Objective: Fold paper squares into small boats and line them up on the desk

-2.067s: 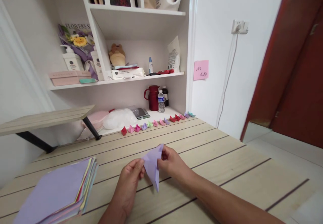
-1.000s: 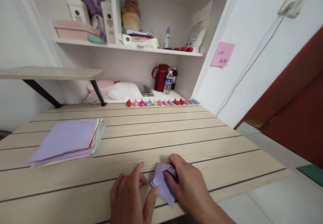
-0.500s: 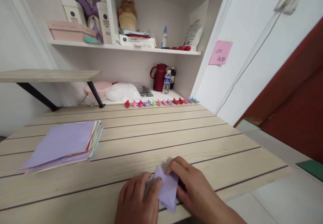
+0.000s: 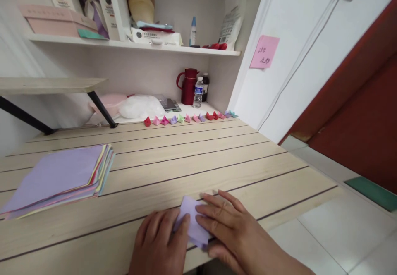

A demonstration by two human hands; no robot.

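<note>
A small folded sheet of purple origami paper (image 4: 192, 222) lies on the wooden tabletop near its front edge. My left hand (image 4: 163, 235) holds it from the left: the thumb presses on its face, and the curled fingers rest at its left edge. From the right, my right hand (image 4: 228, 225) lies flat across the paper, fingers stretched and a little apart, fingertips touching the right part. The thumb of that hand sits low, by the paper's bottom corner. My hands cover both side edges of the paper.
A stack of coloured paper (image 4: 58, 175) lies at the left. Several tiny folded paper pieces (image 4: 164, 120) line the table's back edge. Behind them stand a red thermos jug (image 4: 188, 87) and a water bottle (image 4: 198, 93). A raised wooden shelf (image 4: 52, 84) stands at the back left.
My right hand has gone from curled fingers pinching the paper's edge to stretched fingers lying flat over it. My left thumb stays on the paper. The view has shifted slightly.
</note>
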